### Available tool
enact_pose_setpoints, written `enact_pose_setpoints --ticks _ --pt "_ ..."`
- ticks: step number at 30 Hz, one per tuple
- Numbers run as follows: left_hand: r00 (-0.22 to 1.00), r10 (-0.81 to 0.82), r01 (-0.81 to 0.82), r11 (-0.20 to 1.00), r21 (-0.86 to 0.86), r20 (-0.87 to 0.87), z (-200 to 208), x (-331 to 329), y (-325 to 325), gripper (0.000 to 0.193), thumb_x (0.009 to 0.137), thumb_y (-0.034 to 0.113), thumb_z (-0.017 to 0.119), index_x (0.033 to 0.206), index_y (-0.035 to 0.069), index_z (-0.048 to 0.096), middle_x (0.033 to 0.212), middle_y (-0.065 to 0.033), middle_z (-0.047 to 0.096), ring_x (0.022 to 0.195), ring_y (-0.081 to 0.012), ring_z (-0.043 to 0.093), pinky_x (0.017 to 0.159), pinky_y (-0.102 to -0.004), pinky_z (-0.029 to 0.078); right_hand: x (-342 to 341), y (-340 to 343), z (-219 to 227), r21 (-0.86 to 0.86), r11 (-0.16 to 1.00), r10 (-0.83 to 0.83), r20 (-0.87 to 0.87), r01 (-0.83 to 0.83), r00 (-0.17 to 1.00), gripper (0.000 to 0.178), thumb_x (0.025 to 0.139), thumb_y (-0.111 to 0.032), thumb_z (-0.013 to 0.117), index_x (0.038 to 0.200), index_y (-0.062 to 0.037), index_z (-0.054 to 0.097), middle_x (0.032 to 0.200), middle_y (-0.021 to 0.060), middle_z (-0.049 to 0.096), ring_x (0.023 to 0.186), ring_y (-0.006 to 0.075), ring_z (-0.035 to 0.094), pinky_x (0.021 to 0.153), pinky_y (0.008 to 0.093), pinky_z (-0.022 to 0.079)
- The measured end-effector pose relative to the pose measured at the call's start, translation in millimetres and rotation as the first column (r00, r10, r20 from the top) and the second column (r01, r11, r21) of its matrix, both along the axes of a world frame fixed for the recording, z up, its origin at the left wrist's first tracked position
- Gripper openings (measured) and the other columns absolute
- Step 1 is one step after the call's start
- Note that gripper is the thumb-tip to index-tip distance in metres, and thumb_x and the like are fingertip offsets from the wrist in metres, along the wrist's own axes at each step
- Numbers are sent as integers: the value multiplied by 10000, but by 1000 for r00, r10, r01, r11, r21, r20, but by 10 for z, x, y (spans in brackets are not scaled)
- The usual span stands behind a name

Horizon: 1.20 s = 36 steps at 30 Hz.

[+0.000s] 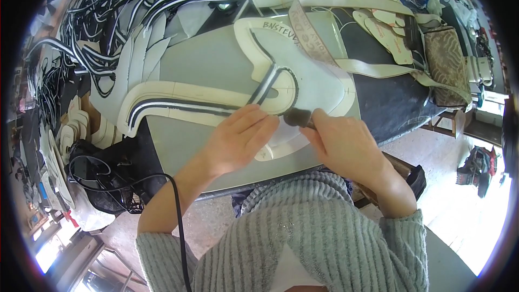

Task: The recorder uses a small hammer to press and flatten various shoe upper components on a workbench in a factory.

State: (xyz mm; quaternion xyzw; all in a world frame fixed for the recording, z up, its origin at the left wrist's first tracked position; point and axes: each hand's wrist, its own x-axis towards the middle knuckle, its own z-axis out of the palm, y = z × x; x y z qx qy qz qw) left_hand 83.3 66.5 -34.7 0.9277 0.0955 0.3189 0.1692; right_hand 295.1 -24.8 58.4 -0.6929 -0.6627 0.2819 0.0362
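Observation:
A cream pattern board point(178, 89) lies on a grey work board point(186, 67), with a pale grey-white sheet piece point(319, 89) on its right part. A black-and-white striped strip point(178, 105) runs along the pattern's long arm and around the curve near its middle. My left hand point(238, 138) is closed over the strip at that curve, fingertips pressed together on it. My right hand point(346, 138) grips the short handle of a hammer point(297, 118). Its dark head is just right of my left fingertips, over the curved edge. Whether the head touches the piece, I cannot tell.
Striped strips and cut pieces point(146, 48) pile up at the far left. A pale strap point(373, 67) crosses the right side near a patterned pouch point(446, 65). Cream cut-outs point(386, 38) stack at the back right. A black cable point(177, 200) hangs by my left arm.

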Motion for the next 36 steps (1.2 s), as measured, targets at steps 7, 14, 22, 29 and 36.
enact_pose_setpoints --ticks 7,14,22,29,36 --pt "1000 28 -27 998 -65 7 -40 -20 7 389 736 -82 718 1097 -18 591 934 -105 670 828 -288 655 792 -393 579 -26 115 110 193 980 -41 -64 53 997 347 1005 -297 518 828 0 483 569 157 576 533 366 615 497 463 479" --pt "989 92 -123 948 -292 -120 91 -18 2 473 742 -83 742 1146 29 523 972 -97 676 843 -299 653 775 -384 567 -71 -27 -173 7 1000 -19 10 19 1000 347 1010 -312 513 857 -3 483 588 148 596 552 359 636 505 459 497" --pt "999 12 -22 975 -223 -48 70 -94 123 302 749 22 738 1023 64 618 912 -84 635 873 -296 633 741 -377 542 20 -9 -217 99 995 -6 -91 15 996 349 1003 -312 526 863 5 486 587 158 592 548 362 629 504 452 495" --pt "997 42 -28 981 -194 68 5 -73 127 324 740 18 761 1022 66 608 905 -86 630 857 -298 642 722 -372 548 -151 14 -257 99 993 72 -21 -70 997 304 983 -277 560 862 -8 485 590 149 589 521 345 616 482 450 484" --pt "998 55 -48 962 -270 17 78 -115 133 407 737 -47 783 1070 35 562 934 -91 677 803 -280 667 816 -394 556 -160 -33 -197 109 990 -77 -105 88 992 203 948 -187 578 964 2 506 607 187 589 580 412 618 542 485 490"
